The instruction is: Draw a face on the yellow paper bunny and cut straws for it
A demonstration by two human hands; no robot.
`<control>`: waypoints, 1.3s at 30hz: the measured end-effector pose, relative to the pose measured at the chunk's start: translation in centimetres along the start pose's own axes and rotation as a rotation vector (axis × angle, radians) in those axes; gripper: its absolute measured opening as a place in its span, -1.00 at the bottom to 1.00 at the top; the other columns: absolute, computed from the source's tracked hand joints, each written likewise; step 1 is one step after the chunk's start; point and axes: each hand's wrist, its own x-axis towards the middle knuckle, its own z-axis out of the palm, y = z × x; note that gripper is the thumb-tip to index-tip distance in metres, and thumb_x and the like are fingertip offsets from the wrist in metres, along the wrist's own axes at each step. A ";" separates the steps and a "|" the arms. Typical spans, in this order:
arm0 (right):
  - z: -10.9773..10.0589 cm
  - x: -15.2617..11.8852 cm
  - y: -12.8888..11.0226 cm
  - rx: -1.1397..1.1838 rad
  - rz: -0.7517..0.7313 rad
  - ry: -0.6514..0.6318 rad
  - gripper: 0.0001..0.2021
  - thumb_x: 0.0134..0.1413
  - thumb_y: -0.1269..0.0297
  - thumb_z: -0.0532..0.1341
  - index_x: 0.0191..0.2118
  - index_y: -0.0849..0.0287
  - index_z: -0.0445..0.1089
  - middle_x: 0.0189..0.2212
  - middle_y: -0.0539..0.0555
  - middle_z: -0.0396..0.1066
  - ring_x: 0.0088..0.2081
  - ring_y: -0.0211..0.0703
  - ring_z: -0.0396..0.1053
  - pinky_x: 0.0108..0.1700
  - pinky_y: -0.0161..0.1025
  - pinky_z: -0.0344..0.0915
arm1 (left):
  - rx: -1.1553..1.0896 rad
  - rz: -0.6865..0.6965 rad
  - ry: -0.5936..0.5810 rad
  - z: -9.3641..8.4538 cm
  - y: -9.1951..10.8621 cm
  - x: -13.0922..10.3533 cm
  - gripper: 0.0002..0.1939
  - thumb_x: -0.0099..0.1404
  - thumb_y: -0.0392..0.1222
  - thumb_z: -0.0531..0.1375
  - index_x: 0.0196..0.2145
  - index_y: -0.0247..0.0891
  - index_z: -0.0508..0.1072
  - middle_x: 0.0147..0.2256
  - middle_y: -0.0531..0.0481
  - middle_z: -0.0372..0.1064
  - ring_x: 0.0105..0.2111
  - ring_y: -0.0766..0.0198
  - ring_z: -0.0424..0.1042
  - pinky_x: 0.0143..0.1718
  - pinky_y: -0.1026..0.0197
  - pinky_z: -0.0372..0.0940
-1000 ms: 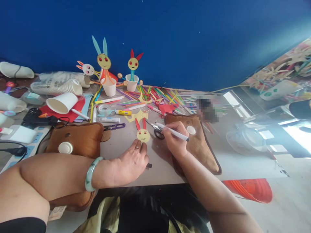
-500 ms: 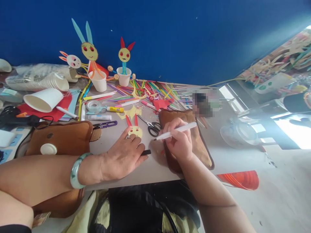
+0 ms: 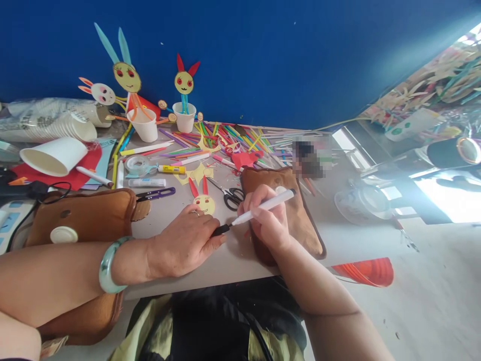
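Observation:
My left hand (image 3: 188,240) pinches a black marker cap (image 3: 220,230) between thumb and fingers. Just beyond its knuckles lies a yellow paper rabbit face (image 3: 205,203) with red ears, drawn eyes and a mouth; its lower edge is partly hidden by the hand. In my right hand (image 3: 268,218) is a white marker (image 3: 263,206), slanted, with its tip at the opening of the cap. Black-handled scissors (image 3: 233,197) rest beside the rabbit face, near my right hand.
Brown cushions (image 3: 308,225) lie on both sides of the grey table (image 3: 240,258). Behind are a glue stick (image 3: 172,169), a tape roll (image 3: 137,164), coloured sticks, and rabbit figures in paper cups (image 3: 145,125). Purple-handled snips (image 3: 156,194) lie left. An orange-red object (image 3: 370,272) is at the right edge.
The marker in my right hand has come down and left to the cap. My left hand has shifted slightly down, uncovering the rabbit's mouth. The whole view has shifted a little.

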 end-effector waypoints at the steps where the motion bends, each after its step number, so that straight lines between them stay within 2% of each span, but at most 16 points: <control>1: 0.0 0.0 0.1 -0.001 -0.001 -0.009 -0.84 -0.05 0.28 0.28 -0.48 0.13 0.25 -0.62 -0.09 0.23 -0.57 -0.28 0.20 -0.47 -0.27 0.21 | 0.000 0.000 0.003 0.0 0.0 0.0 -0.61 0.46 -0.01 -0.13 -0.37 -0.25 0.32 -0.42 -0.03 0.35 -0.32 0.14 0.32 -0.08 -0.01 0.11; 6: -0.2 0.0 0.5 0.000 0.006 -0.017 -0.85 -0.05 0.30 0.27 -0.47 0.13 0.25 -0.62 -0.10 0.23 -0.58 -0.29 0.19 -0.48 -0.28 0.20 | 0.000 0.002 0.006 0.1 0.1 0.0 -0.60 0.45 -0.01 -0.13 -0.37 -0.25 0.34 -0.42 -0.03 0.36 -0.32 0.12 0.34 -0.10 0.00 0.12; 11: 0.1 0.3 0.4 -0.018 0.034 0.023 -0.80 -0.08 0.24 0.27 -0.49 0.11 0.20 -0.66 -0.13 0.17 -0.63 -0.32 0.10 -0.53 -0.29 0.18 | 0.008 -0.026 0.009 0.1 0.0 0.0 -0.60 0.45 0.00 -0.11 -0.38 -0.26 0.35 -0.41 -0.06 0.39 -0.30 0.10 0.36 -0.13 0.01 0.14; 16: 0.3 0.2 0.2 -0.036 -0.026 0.042 -0.80 -0.02 0.23 0.25 -0.48 0.11 0.19 -0.68 -0.14 0.15 -0.67 -0.34 0.07 -0.56 -0.31 0.17 | -0.033 -0.055 0.014 0.0 0.1 0.2 -0.62 0.44 -0.02 -0.10 -0.37 -0.26 0.36 -0.38 -0.07 0.42 -0.28 0.10 0.39 -0.15 0.04 0.15; 18: 0.3 0.0 0.2 -0.111 -0.093 0.091 -0.82 0.06 0.21 0.22 -0.43 0.10 0.18 -0.67 -0.14 0.16 -0.67 -0.32 0.12 -0.58 -0.31 0.19 | -0.097 -0.098 -0.015 -0.1 0.1 0.2 -0.64 0.44 -0.02 -0.09 -0.36 -0.25 0.36 -0.36 -0.07 0.44 -0.29 0.13 0.40 -0.20 0.09 0.16; 21: 0.6 -0.6 0.3 -0.373 -0.305 0.132 -0.89 0.16 0.25 0.18 -0.33 0.08 0.22 -0.60 -0.10 0.29 -0.59 -0.26 0.30 -0.52 -0.28 0.29 | -0.231 -0.178 -0.082 -0.1 0.1 0.3 -0.66 0.42 -0.01 -0.05 -0.36 -0.24 0.37 -0.35 -0.05 0.46 -0.33 0.18 0.41 -0.29 0.16 0.17; 24: 1.0 -1.2 0.3 -0.746 -0.532 0.009 -0.88 0.13 0.37 0.22 -0.23 0.09 0.27 -0.48 0.00 0.45 -0.47 -0.22 0.44 -0.47 -0.29 0.35 | -0.349 -0.186 -0.108 -0.1 0.0 0.2 -0.70 0.40 -0.02 0.00 -0.34 -0.25 0.39 -0.33 -0.05 0.47 -0.33 0.20 0.40 -0.29 0.19 0.19; 27: 1.6 -1.6 0.3 -0.969 -0.647 -0.081 -0.83 0.11 0.44 0.25 -0.20 0.09 0.28 -0.47 -0.01 0.49 -0.50 -0.25 0.46 -0.48 -0.33 0.37 | -0.453 -0.178 -0.117 -0.2 -0.1 0.2 -0.71 0.38 -0.03 0.02 -0.32 -0.27 0.41 -0.33 -0.05 0.46 -0.33 0.22 0.39 -0.27 0.20 0.20; 32: 2.1 -1.9 0.2 -1.017 -0.652 0.073 -0.84 0.11 0.42 0.26 -0.22 0.07 0.31 -0.45 0.01 0.53 -0.49 -0.20 0.51 -0.46 -0.31 0.42 | -0.589 -0.195 -0.051 -0.7 -0.1 0.2 -0.66 0.37 0.00 0.04 -0.42 -0.29 0.40 -0.46 0.03 0.38 -0.43 0.31 0.31 -0.35 0.26 0.19; 39: 2.2 -2.7 1.1 -0.918 -0.542 0.112 -0.80 0.06 0.43 0.29 -0.23 0.01 0.33 -0.43 0.02 0.55 -0.47 -0.11 0.53 -0.43 -0.23 0.46 | -0.636 -0.132 0.073 -1.0 -0.2 0.2 -0.66 0.37 0.01 0.05 -0.33 -0.27 0.50 -0.46 0.02 0.44 -0.39 0.28 0.36 -0.34 0.27 0.25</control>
